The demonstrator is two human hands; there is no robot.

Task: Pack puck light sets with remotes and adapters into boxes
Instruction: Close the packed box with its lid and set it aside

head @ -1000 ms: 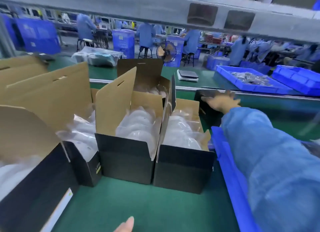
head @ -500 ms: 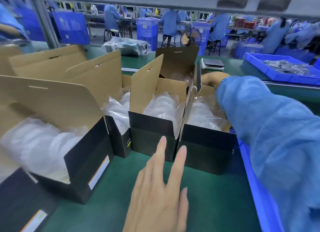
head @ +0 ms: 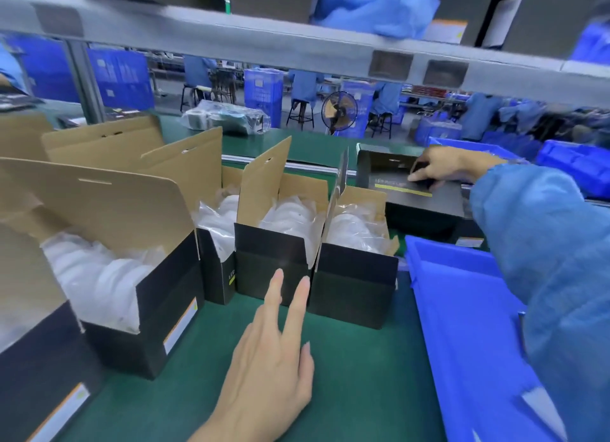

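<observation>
Green matting covers the surface (head: pixel 356 375), and on it stands a row of black cartons with their kraft-brown lids propped upright, probably so that each one stays accessible for the next item. Every open carton shows bagged puck lights (head: pixel 290 218) nested in clear plastic; no remotes or adapters can be made out, so those parts seem yet to go in. The left hand (head: pixel 274 352) lies flat and relaxed, fingers straight, its fingertips just short of the middle open box (head: pixel 270 266), as if steadying or about to draw it nearer. The right hand (head: pixel 442 167), in a blue sleeve, reaches far forward and rests its curled fingers on a closed black box (head: pixel 412 194) beyond the row, pressing or pinching near a yellow stripe; whether it truly grips cannot be told. That box lies flat, seemingly finished. A blue bin (head: pixel 462 309) sits just right of the row, within easy reach.
</observation>
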